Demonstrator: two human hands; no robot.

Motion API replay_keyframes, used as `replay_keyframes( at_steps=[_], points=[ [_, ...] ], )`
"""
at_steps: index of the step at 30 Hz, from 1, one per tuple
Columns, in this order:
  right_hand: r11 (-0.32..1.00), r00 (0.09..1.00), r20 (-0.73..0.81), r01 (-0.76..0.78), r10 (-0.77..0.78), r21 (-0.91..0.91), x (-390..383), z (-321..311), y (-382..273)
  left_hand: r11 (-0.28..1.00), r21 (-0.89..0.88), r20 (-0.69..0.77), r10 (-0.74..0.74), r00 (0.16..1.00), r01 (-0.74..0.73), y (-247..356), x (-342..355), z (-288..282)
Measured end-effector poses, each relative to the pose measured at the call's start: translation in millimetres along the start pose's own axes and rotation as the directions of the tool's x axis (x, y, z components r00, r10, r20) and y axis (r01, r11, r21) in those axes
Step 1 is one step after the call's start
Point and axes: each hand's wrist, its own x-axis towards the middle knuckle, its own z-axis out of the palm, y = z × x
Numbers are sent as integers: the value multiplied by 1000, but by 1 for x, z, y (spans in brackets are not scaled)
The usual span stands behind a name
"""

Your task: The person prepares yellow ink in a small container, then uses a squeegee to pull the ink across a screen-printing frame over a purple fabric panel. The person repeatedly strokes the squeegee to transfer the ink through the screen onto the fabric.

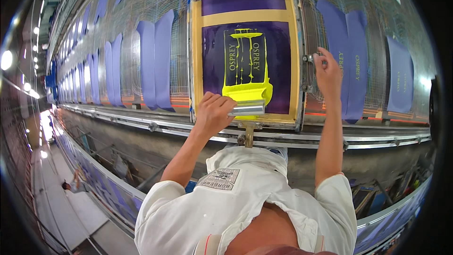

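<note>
A printing screen with a metal frame (298,42) and a purple mesh lies flat on a long print table. Yellow ink (246,89) is spread over the lettered stencil in its middle. My left hand (213,111) grips the metal squeegee (248,108) at the near end of the ink. My right hand (327,72) is closed on a small metal knob at the frame's right side. Both forearms reach up from my white shirt.
Purple fabric pieces (155,61) lie in a row along the table to the left, and printed ones (350,61) lie to the right. A metal rail (368,138) runs along the table's near edge. Another person (71,184) stands in the aisle at lower left.
</note>
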Motion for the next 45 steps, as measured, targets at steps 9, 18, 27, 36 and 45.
replay_keyframes(
  at_steps=[9, 18, 27, 36, 45],
  points=[
    [948, 980, -44, 174, -192, -265, 15, 39, 12, 999, -41, 142, -10, 990, 16, -26, -22, 29],
    [955, 988, 10, 151, -154, -253, 16, 37, 0, 996, 92, 77, 13, 997, -20, -111, 130, 11],
    [878, 853, 211, 473, -478, 80, 58, 44, -84, 1000, 10, 154, -17, 988, 16, -119, 167, -13],
    [806, 674, 682, 552, -282, -212, 102, 125, -130, 1000, 7, 62, -20, 998, 19, -144, 189, 11],
    [608, 618, 605, 750, -503, -261, 11, 124, -85, 999, 9, -55, 48, 997, -47, -102, 104, 29]
  ],
)
